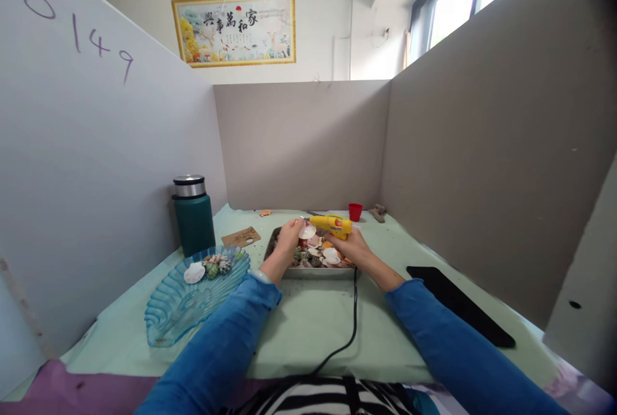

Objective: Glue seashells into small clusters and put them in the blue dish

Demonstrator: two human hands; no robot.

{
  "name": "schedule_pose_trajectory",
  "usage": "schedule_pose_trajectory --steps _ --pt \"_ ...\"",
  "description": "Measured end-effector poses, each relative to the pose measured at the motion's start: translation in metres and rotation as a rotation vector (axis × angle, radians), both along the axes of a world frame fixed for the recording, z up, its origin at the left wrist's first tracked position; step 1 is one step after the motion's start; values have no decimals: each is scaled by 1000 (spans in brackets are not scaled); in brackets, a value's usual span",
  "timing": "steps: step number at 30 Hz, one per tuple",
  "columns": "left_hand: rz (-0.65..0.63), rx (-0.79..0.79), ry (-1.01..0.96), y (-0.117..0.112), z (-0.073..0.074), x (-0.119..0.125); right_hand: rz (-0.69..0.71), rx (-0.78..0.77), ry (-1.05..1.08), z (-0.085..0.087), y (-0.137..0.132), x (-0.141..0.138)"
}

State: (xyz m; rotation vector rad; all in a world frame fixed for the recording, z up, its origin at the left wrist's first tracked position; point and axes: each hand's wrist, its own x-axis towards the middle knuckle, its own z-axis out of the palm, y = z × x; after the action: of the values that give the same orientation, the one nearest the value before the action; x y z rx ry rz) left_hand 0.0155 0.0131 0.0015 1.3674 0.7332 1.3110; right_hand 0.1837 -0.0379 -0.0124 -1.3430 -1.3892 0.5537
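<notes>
My left hand (288, 239) pinches a small white seashell (307, 232) over a metal tray (299, 272) full of mixed shells. My right hand (351, 245) grips a yellow hot glue gun (333, 225), its nozzle pointing left at the shell and nearly touching it. The gun's black cord (354, 318) runs back toward me across the pale green table cover. Both sleeves are blue.
A blue glass shell-shaped dish (178, 309) with a few shells glued at its far end lies at the left. Behind it stands a dark green thermos (193, 216). A brown card (241, 237), a red cup (355, 211) and a black mat (457, 302) lie around; partition walls enclose the desk.
</notes>
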Motion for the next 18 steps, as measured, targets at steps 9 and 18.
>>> schedule_pose_trajectory --steps 9,18 --pt "2 -34 -34 3 0 -1 -19 -3 5 3 -4 -1" --pt "7 0 -34 6 -5 0 6 -10 -1 4 -4 -1"
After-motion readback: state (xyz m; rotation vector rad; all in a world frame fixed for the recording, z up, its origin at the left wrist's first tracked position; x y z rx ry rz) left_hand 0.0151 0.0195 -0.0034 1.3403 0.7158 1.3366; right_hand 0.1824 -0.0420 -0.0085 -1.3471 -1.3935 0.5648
